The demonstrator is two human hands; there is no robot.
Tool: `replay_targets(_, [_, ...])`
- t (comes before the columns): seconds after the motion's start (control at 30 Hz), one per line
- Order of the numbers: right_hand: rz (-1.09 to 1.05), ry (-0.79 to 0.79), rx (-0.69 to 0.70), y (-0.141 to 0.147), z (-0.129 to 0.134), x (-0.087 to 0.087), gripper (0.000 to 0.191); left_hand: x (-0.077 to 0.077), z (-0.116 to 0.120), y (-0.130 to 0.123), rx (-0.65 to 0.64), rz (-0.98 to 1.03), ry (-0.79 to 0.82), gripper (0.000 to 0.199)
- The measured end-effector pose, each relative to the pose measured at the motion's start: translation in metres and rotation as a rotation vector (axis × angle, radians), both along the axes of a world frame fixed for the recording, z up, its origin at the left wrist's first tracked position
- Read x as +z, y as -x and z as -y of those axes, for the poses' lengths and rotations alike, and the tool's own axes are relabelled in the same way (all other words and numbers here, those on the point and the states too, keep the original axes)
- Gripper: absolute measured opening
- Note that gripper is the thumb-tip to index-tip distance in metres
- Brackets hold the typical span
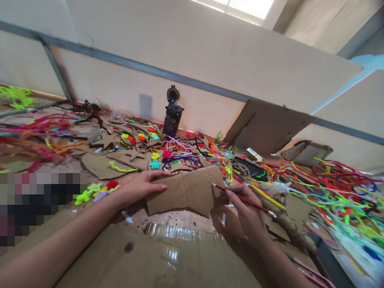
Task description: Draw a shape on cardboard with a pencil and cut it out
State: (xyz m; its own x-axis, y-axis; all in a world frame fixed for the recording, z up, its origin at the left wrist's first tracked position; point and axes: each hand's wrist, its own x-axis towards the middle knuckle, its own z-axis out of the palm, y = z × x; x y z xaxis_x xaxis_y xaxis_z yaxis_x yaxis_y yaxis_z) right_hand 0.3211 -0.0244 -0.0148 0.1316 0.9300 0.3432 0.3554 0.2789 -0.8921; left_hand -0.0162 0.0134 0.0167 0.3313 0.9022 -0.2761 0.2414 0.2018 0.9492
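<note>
A torn piece of cardboard (189,192) is tilted up in front of me, with faint curved pencil lines on its face. My left hand (147,186) grips its left edge, thumb on the front and the other fingers behind. Between the thumb and fingers of my right hand (244,204) is a dark red pencil (246,201). Its tip touches or nearly touches the cardboard near the right end of a curved line. Below lies a larger cardboard sheet (150,256) with shiny tape along its upper edge. Fuzzy flower shapes (94,191) lie beside my left forearm.
Colourful pipe cleaners (303,176) spread over the table on both sides. A black bottle (173,120) with its lid up stands at the back, near a white partition (192,72). A cardboard flap (264,128) leans there. Scissors (309,272) lie at the lower right.
</note>
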Motion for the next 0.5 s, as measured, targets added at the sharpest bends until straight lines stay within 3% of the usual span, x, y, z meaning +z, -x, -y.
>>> replay_targets(0.5, [-0.008, 0.017, 0.005, 0.0071, 0.0017, 0.0027, 0.018, 0.0001, 0.0009, -0.0007, 0.009, 0.032, 0.004, 0.064])
